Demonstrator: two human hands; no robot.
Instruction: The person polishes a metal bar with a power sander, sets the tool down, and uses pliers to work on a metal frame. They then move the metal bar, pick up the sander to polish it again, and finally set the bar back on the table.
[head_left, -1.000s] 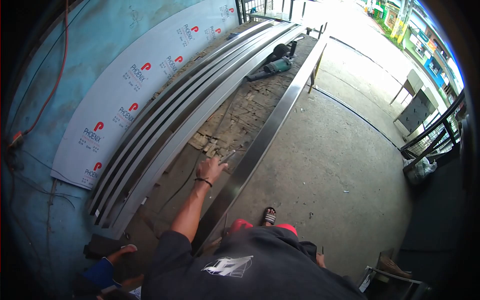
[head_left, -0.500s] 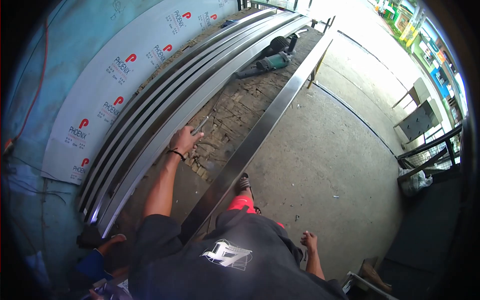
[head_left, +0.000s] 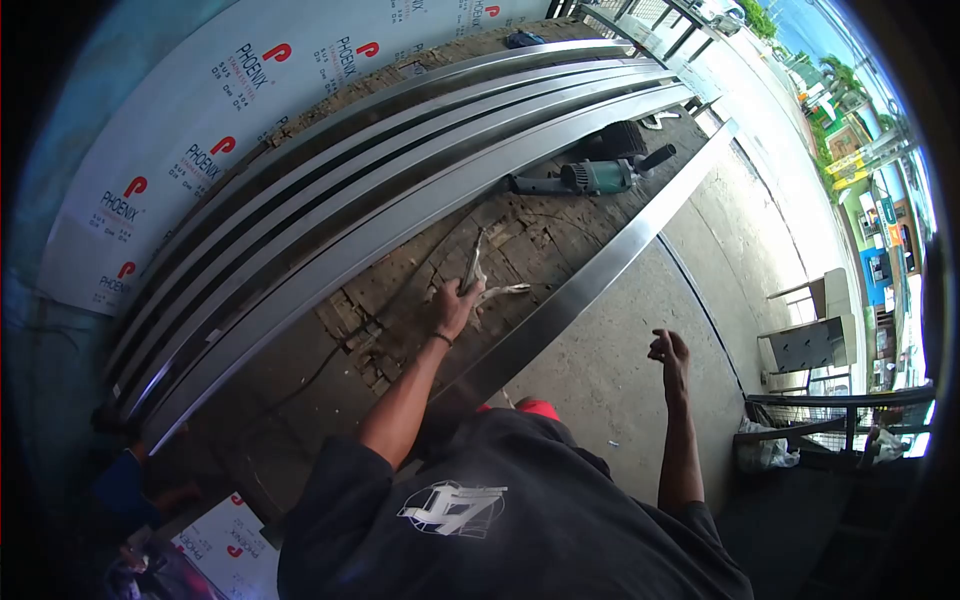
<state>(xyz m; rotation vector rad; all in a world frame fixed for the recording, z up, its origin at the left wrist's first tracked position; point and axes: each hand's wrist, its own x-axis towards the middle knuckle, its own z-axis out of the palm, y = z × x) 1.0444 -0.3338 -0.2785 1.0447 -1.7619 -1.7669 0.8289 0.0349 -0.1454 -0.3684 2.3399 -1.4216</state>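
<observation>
My left hand (head_left: 457,308) is closed around a pliers-like metal clamp (head_left: 472,268) with thin splayed arms, held over the worn wooden bench top (head_left: 400,300). Part of the clamp is hidden by my fingers. Farther along the bench lies a green angle grinder (head_left: 605,177) with a dark body. A long shiny metal tube (head_left: 590,265) runs along the bench's right edge, between my two hands. My right hand (head_left: 672,352) hangs in the air over the concrete floor, its fingers curled, with nothing visible in them.
Several long metal channels (head_left: 400,215) lie side by side along the bench's left. Behind them leans a printed white sheet (head_left: 190,180). Another person's blue sleeve (head_left: 128,490) shows at lower left. A dark-panelled stand (head_left: 808,345) and a black railing (head_left: 840,400) are at right.
My left hand has moved forward and right over the bench with the metal clamp in it. My right hand has risen and come forward. The camera view has shifted with my body.
</observation>
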